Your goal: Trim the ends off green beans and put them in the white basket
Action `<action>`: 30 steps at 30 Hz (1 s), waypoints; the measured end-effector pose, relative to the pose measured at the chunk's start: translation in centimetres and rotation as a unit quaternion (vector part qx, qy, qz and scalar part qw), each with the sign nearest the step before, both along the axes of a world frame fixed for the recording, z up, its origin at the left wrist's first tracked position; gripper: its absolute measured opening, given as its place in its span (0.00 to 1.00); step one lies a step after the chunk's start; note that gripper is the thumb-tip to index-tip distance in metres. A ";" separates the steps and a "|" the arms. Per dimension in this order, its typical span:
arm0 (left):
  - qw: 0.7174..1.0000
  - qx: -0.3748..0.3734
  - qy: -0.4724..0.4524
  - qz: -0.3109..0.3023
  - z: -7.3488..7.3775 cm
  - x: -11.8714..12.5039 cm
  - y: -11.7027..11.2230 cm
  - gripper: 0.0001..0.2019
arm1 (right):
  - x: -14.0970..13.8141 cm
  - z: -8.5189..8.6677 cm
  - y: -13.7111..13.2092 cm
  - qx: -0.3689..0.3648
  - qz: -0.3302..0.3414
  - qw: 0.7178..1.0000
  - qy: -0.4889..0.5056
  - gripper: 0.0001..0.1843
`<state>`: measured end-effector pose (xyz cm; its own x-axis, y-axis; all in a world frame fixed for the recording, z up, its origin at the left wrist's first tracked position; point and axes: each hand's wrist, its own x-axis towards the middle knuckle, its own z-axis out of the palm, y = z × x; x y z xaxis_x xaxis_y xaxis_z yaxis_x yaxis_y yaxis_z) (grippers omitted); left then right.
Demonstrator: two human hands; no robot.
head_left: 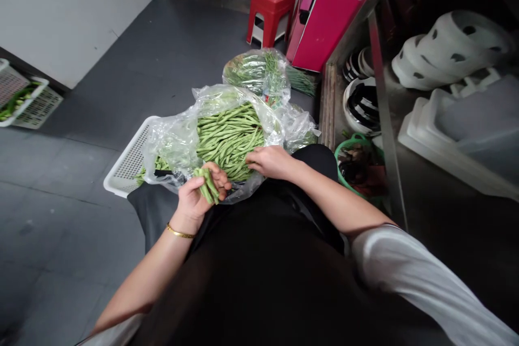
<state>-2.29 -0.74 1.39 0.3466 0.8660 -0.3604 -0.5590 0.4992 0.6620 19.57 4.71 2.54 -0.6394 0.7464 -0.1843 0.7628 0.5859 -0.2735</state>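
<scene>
Just beyond the person's black clothing point(259, 259), an open clear plastic bag point(174, 132) holds a heap of long green beans point(229, 138), lying mostly crosswise inside its mouth. At the near left edge of that mouth, the left hand point(192, 194) grasps a short bean bundle point(207, 186), thumb on one side and curled fingers on the other. At the near right edge, the right hand point(270, 162) reaches palm down with bent fingertips against the heap; I cannot tell whether they pinch a bean.

To do this well, I would keep the left grip firm enough to hold the bundle together yet light enough not to bruise it, and lift beans by one end so they slide free of the tangle. Keeping the wrists off the loose film should stop the bag folding inward.

Left of the bag, the rim of a white basket point(121, 165) stands close by, with open floor point(81, 189) past it. The right side looks tighter: a green basin point(338, 165) and a metal rack post point(390, 119) crowd the right elbow, and more bagged greens point(247, 70) block the far edge.
</scene>
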 end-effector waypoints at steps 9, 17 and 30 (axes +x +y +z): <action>0.996 -0.069 0.014 -0.050 -0.8 0.6 0.1 0.08 | -2.1 -2.0 1.7 0.040 0.042 0.998 0.021 0.12; 0.997 -0.031 0.058 0.044 -0.5 3.7 0.7 0.11 | -1.3 -0.2 -4.6 -0.015 -0.164 0.926 0.338 0.14; 0.984 0.038 0.168 0.054 0.7 4.7 -1.9 0.09 | 0.6 -0.2 -3.7 -0.188 -0.254 0.833 0.454 0.18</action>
